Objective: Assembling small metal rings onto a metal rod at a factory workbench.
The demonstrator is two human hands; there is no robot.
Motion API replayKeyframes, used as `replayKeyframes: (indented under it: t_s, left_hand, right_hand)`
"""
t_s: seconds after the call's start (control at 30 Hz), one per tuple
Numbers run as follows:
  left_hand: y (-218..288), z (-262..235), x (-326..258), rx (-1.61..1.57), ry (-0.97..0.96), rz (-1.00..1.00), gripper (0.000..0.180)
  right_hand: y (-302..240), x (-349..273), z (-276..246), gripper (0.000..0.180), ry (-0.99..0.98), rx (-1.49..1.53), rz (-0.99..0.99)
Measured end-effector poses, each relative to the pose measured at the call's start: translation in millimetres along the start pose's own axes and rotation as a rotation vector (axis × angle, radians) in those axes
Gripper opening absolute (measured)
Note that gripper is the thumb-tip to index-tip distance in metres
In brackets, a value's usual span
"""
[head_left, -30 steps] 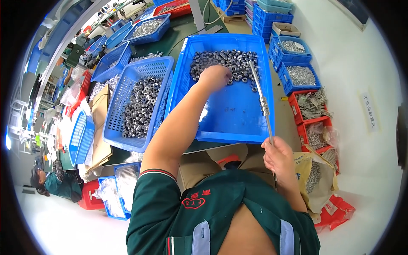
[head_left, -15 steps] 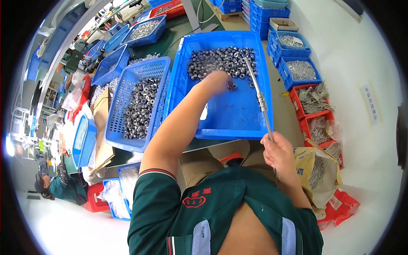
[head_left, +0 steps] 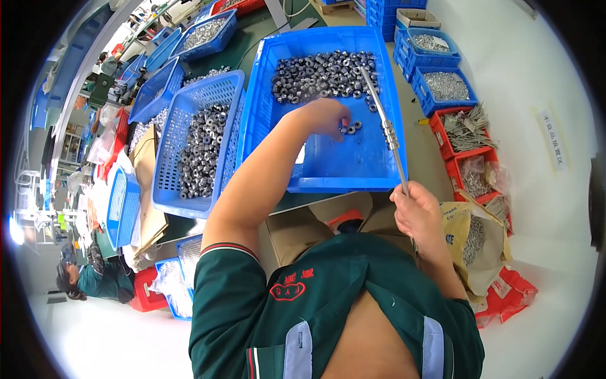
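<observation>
the left hand (head_left: 325, 118) was over the blue tray (head_left: 344, 165), fingers half curled and partly blurred, just beside a few loose metal rings (head_left: 353, 128); whether it pinched one could not be told. the right hand (head_left: 418, 211) was wrapped around the lower part of a slim metal rod (head_left: 376, 102), which slanted up over the tray's right side, silver collars (head_left: 389, 134) around its middle. a pile of rings (head_left: 319, 72) lay toward the tray's far end, and more lay in a perforated blue basket (head_left: 165, 174) to the left. a red outlined emblem (head_left: 288, 291) and red characters marked the green shirt (head_left: 227, 309); a pale wall label (head_left: 552, 140) bore dark characters, and a tan sack (head_left: 457, 218) showed printed lettering.
</observation>
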State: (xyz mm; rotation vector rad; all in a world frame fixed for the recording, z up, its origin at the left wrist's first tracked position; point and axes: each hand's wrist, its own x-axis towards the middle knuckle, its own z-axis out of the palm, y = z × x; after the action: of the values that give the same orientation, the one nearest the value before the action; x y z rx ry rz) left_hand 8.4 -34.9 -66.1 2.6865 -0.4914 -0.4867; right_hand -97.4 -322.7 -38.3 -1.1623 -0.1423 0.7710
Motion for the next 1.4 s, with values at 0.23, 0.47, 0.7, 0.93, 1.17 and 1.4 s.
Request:
replayKeyframes:
  t_s: [0.23,0.47,0.7,0.93,1.17,1.4]
  left_hand:
    - [2.9,10.2,6.2,0.105,0.014,-0.111,0.031]
    - [-2.4,1.7,5.7,0.104,0.169,-0.147,0.020]
    - [-6.7,-40.5,-15.2,-1.445,0.390,-0.159,0.012]
    - [2.4,-43.3,-19.2,-1.781,0.340,0.054,0.008]
    - [8.5,-51.1,-25.2,-1.727,0.365,0.138,0.006]
    - [2.7,-55.9,-32.2,-1.627,0.391,0.169,0.015]
  right_hand:
    - [-1.9,-1.1,2.0,0.011,0.008,0.015,0.005]
    - [-3.2,0.1,4.3,0.013,0.027,-0.007,0.007]
    - [-3.5,-2.9,4.6,0.011,-0.023,-0.024,0.042]
    - [-1.1,-1.4,9.0,0.012,-0.079,-0.080,0.045]
    - [-2.4,0.6,13.3,0.016,-0.055,-0.086,0.037]
    - [-10.5,-1.5,14.0,0.018,-0.098,0.009,0.073]
